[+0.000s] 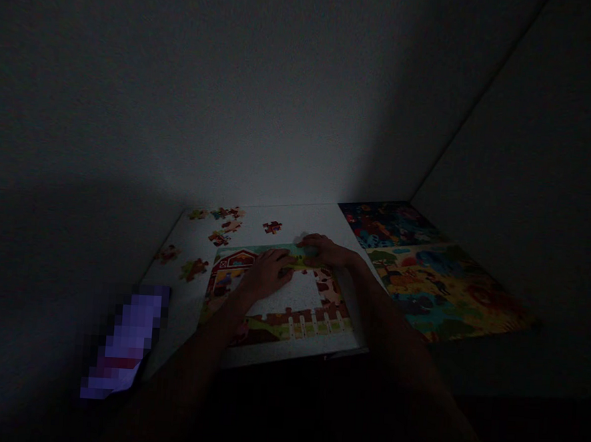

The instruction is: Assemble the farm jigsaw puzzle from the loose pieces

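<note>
A jigsaw puzzle [319, 319] with a red barn, a white fence and brown-spotted cow patches lies on the white table. Its border is joined, and the white surface shows through a gap in its middle. My left hand [268, 274] rests on the upper middle of the puzzle, thumb apart from the fingers. On the top right edge lies my right hand [326, 251], its fingers stretched over a green part of the border. Both hands touch the puzzle close to each other. Dim light and the fingers hide whether a loose piece is under them.
Loose puzzle pieces [194, 268] are scattered at the left and back left, with one brown piece [272, 227] behind the puzzle. To the right lie a savanna animal puzzle [436, 289] and a dark blue puzzle [390, 225]. A blurred, lit purple object [128, 337] is at the left edge. Walls stand behind.
</note>
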Tool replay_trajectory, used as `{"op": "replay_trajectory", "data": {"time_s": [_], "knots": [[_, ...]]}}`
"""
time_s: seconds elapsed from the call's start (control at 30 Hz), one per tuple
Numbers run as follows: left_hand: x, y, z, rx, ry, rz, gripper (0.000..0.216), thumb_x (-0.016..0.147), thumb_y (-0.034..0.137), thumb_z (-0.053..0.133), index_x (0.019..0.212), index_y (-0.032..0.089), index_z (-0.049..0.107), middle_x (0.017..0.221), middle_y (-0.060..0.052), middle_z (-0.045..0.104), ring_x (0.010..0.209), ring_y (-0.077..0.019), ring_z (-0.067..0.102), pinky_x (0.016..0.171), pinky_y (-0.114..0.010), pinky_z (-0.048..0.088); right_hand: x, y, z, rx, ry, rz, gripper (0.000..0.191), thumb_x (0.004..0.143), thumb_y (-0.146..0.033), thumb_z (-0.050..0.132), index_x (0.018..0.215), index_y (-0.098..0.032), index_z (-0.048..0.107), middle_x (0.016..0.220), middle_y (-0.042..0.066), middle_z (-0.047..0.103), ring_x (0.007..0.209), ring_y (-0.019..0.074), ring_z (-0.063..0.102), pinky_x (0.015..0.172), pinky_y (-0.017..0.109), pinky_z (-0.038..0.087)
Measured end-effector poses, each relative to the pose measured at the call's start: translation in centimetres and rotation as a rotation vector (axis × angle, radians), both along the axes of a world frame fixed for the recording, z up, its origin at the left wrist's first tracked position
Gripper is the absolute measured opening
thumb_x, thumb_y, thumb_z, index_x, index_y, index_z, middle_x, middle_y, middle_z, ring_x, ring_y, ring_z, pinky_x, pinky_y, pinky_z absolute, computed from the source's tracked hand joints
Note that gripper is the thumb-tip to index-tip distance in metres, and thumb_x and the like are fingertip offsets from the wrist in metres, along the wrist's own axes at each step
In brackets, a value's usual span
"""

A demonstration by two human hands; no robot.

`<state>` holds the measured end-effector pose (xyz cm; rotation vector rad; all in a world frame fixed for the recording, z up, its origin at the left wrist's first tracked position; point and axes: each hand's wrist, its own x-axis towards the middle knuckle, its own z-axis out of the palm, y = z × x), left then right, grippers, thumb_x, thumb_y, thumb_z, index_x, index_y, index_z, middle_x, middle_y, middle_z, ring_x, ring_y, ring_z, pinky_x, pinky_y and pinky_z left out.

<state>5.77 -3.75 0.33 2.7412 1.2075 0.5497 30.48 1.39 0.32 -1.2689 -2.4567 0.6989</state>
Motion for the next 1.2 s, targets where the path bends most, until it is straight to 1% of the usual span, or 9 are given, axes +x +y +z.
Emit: {"op": "replay_trajectory", "data": {"time_s": [0.1,0.27,0.37,0.47,0.63,0.8,0.9,1.03,1.2], "knots": [[0.0,-0.1,0.0,0.007,0.008,0.011,0.032,0.092,0.028,0.055,0.122,0.025,0.064,0.132,-0.008,0.058,0.124,-0.0252,0.051,0.106,-0.047,0.042,-0.1,-0.1,0.0,0.01,-0.011,0.004,0.059,0.079,-0.04,0.072,0.134,-0.026,0.056,0.144,0.011,0.047,0.134,0.028,0.042,0.111,0.047,0.033],[0.0,-0.1,-0.1,-0.001,0.0,0.018,0.032,0.091,0.029,0.056,0.122,0.028,0.065,0.133,-0.007,0.058,0.124,-0.0248,0.051,0.107,-0.047,0.041,-0.5,-0.4,0.3,0.011,-0.057,-0.009,0.072,0.071,-0.048,0.077,0.137,-0.027,0.054,0.145,0.012,0.045,0.134,0.0319,0.04,0.111,0.052,0.031],[0.0,-0.2,-0.3,-0.002,-0.009,0.028,0.032,0.091,0.029,0.057,0.122,0.029,0.066,0.133,-0.006,0.058,0.124,-0.0246,0.051,0.107,-0.046,0.041,-0.6,-0.7,0.3,0.005,-0.028,0.002,0.07,0.074,-0.05,0.074,0.137,-0.027,0.053,0.145,0.012,0.045,0.134,0.0303,0.04,0.112,0.05,0.031],[0.1,-0.3,-0.5,-0.005,-0.023,0.034,0.032,0.091,0.03,0.057,0.121,0.028,0.067,0.131,-0.007,0.059,0.124,-0.0247,0.051,0.107,-0.045,0.041,-0.4,-0.7,0.2,-0.019,-0.012,0.006,0.069,0.076,-0.052,0.071,0.138,-0.026,0.053,0.146,0.012,0.045,0.134,0.0312,0.039,0.112,0.05,0.032],[0.0,-0.7,-0.4,0.022,-0.063,0.046,0.024,0.089,0.028,0.059,0.108,0.023,0.073,0.127,-0.009,0.061,0.121,-0.0247,0.052,0.107,-0.042,0.041,-0.2,-0.8,0.2,-0.052,0.0,-0.001,0.07,0.076,-0.057,0.066,0.137,-0.026,0.054,0.147,0.012,0.043,0.139,0.0323,0.034,0.115,0.051,0.027],[-0.2,-0.9,0.0,0.028,-0.048,0.039,0.025,0.09,0.03,0.058,0.109,0.022,0.072,0.116,-0.008,0.065,0.114,-0.0241,0.056,0.103,-0.039,0.043,-0.2,-0.9,0.8,-0.107,-0.014,-0.004,0.071,0.076,-0.059,0.063,0.139,-0.029,0.053,0.148,0.011,0.042,0.139,0.0315,0.034,0.116,0.047,0.029],[-0.4,-1.1,0.3,0.018,-0.014,0.038,0.027,0.091,0.03,0.056,0.112,0.023,0.07,0.117,-0.008,0.064,0.115,-0.0245,0.055,0.103,-0.04,0.043,-0.1,-0.7,0.8,-0.118,-0.03,-0.015,0.072,0.075,-0.059,0.063,0.139,-0.028,0.053,0.149,0.011,0.041,0.139,0.0325,0.035,0.117,0.046,0.029],[-1.8,-1.9,1.2,-0.016,0.046,0.129,0.028,0.091,0.031,0.055,0.114,0.023,0.068,0.121,-0.009,0.062,0.116,-0.025,0.054,0.104,-0.042,0.041,-0.1,-0.4,0.8,-0.158,-0.039,-0.016,0.076,0.074,-0.063,0.063,0.138,-0.024,0.055,0.147,0.013,0.043,0.14,0.0372,0.033,0.117,0.052,0.027],[-5.9,-3.6,1.9,-0.025,-0.027,0.277,0.023,0.092,0.026,0.053,0.108,0.024,0.069,0.113,-0.006,0.065,0.113,-0.0223,0.056,0.104,-0.04,0.041,-0.1,-0.6,1.0,-0.193,0.018,-0.019,0.07,0.074,-0.06,0.065,0.134,-0.025,0.059,0.149,0.01,0.041,0.141,0.0377,0.03,0.118,0.052,0.023]]}}
